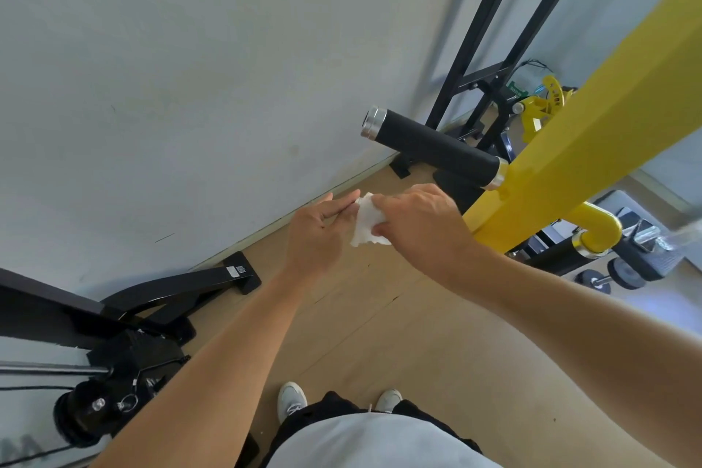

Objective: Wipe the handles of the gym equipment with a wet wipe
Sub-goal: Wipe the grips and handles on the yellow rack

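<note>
Black steel fills the near left of the view: a machine base [178,285] with a weight stack and cable hardware sitting on the wooden floor [399,334] against a pale wall [171,68]. Moving right, the left hand [317,236] is held out in mid-air with its fingers extended and loosely open, their tips touching the edge of the wet wipe [366,220]. The wipe is a crumpled white sheet caught between the two hands, below and just near of the handle it is meant for. The right hand [419,218] is closed on the wipe's right side, pinching it between thumb and fingers.

Farther right and above the hands, a black foam handle [437,148] with silver end caps juts leftward from a yellow beam [569,148]. A second black grip [558,258] hangs from a yellow elbow lower down on the beam's right, with small dumbbells [611,275] on the floor beyond it.

The step in hand looks like readying the wipe, with neither handle touched by it. To do it well, the sheet should be spread or folded into a flat pad that covers the palm, then wrapped around the upper handle and drawn along its whole length, silver cap to silver collar, with a twist so the underside is also reached. The lower grip would want the same treatment with a fresh face of the wipe.
</note>
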{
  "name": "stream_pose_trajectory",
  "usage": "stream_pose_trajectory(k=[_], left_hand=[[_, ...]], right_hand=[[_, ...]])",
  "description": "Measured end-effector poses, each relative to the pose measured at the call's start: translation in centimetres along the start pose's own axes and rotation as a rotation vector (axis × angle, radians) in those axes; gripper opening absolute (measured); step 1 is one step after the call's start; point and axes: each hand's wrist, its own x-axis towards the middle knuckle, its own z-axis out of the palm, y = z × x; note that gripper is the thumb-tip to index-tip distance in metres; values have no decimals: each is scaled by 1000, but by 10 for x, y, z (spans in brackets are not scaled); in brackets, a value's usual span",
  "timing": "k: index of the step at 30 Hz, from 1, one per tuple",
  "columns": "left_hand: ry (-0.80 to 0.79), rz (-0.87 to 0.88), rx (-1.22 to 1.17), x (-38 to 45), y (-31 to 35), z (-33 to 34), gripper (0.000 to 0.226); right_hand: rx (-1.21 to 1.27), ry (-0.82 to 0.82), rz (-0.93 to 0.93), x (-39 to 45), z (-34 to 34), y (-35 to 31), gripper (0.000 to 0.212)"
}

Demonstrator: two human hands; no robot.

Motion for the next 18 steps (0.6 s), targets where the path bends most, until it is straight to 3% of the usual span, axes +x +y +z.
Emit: stream_pose_trajectory(k=[3,6,11,14,18], left_hand=[[1,29,44,3,-7,-1,28],[-4,31,19,1,-11,4,28],[9,5,-20,0,-10,3,25],[1,10,-4,1,-10,-1,26],[46,35,35,-1,-7,-4,25]], right_hand=[[-327,-116,27,-16,-15,13,28],[-465,-242,22,-29,-27,19,28],[-294,-26,-69,-4,-16,0,32],[-104,-36,-85,8,-4,-9,36],[-374,-77,-53,-13,-9,5,33]])
